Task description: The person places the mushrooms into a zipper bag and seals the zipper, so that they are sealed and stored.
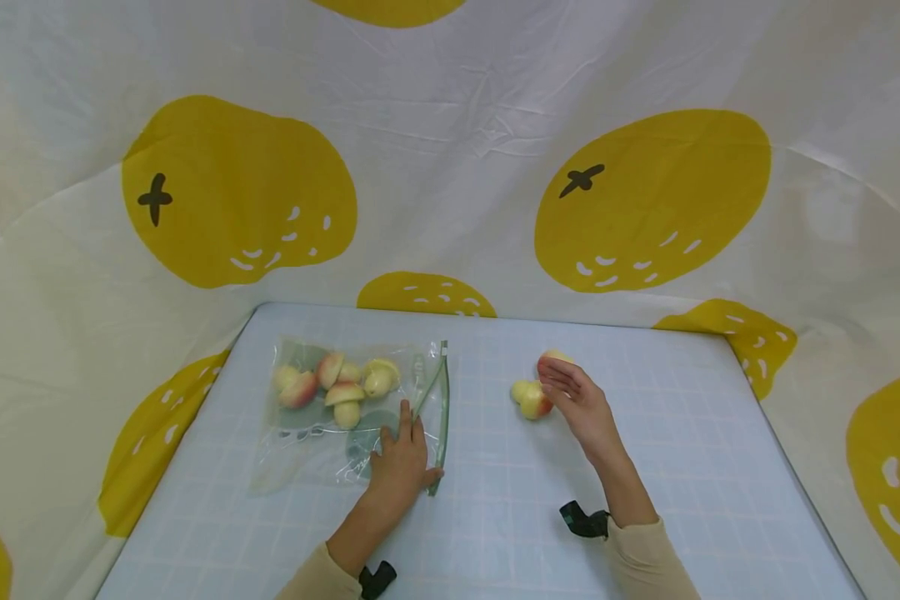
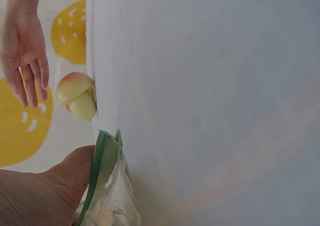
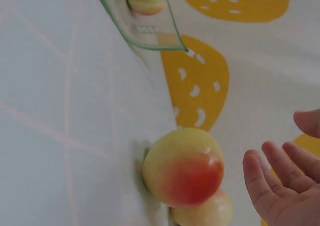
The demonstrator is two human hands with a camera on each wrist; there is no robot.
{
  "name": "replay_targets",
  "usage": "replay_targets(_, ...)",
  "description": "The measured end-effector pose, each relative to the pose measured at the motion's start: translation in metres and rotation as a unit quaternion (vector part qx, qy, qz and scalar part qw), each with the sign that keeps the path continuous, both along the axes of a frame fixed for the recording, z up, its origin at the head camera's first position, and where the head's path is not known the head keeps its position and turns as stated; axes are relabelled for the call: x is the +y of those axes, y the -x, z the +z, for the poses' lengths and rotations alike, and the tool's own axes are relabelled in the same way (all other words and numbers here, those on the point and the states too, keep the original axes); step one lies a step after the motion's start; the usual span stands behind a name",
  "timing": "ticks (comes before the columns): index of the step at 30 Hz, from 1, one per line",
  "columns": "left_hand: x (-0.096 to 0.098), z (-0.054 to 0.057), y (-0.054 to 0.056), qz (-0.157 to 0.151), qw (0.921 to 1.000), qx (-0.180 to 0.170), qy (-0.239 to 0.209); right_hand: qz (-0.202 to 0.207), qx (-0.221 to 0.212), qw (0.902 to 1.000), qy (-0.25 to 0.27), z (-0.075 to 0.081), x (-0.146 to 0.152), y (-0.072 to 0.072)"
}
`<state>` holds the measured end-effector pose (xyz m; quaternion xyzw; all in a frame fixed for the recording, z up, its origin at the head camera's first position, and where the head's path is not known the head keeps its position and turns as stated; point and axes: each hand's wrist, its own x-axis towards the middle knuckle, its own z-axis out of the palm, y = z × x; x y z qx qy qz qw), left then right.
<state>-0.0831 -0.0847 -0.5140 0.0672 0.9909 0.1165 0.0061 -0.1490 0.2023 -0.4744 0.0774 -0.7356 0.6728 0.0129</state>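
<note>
A clear zip bag [image 1: 300,462] with a green closure strip [image 1: 444,417] lies flat at the left, several yellow-and-red toy mushrooms [image 1: 345,403] inside it. My left hand [image 1: 399,468] rests on the bag near its mouth, fingers spread and thumb at the green strip. To the right, two more toy mushrooms lie on the table: a nearer one [image 1: 530,400] and one behind it [image 1: 557,356], partly hidden by my right hand [image 1: 587,417]. That hand hovers beside them, fingers extended and thumb apart, holding nothing. In the right wrist view, a gap shows between its fingertips and the red-flushed mushroom [image 3: 185,168].
The table [image 1: 495,517] has a pale blue cover with faint lines. Behind it and along its sides hangs a white cloth [image 1: 450,208] with large yellow fruit prints. A black wrist camera [image 1: 585,520] is strapped to my right wrist.
</note>
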Motion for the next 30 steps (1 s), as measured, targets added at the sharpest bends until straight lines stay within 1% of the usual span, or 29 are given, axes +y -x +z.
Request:
replay_targets(3,0.0,0.0,0.0,0.001,1.0,-0.003,0.001,-0.019,0.004,0.9998,-0.006,-0.005,0.003,-0.001)
replay_targets(5,0.001,0.001,0.0,0.001,1.0,-0.004,0.002,-0.035,-0.003,0.9993,-0.014,-0.009,0.005,-0.001)
replay_targets(13,0.0,-0.001,0.0,-0.001,1.0,0.002,0.006,-0.091,-0.034,0.9953,-0.001,-0.021,0.004,-0.004)
replay_targets(18,0.0,-0.001,0.0,-0.001,1.0,-0.002,0.007,-0.122,-0.047,0.9914,0.002,-0.028,0.003,-0.002)
replay_targets(22,0.0,0.0,0.0,0.001,0.9999,-0.012,0.005,-0.131,-0.062,0.9894,-0.01,-0.033,0.001,-0.001)
replay_targets(30,0.001,0.002,0.0,0.004,0.9998,-0.019,0.001,-0.127,-0.092,0.9871,-0.035,-0.036,-0.003,0.0)
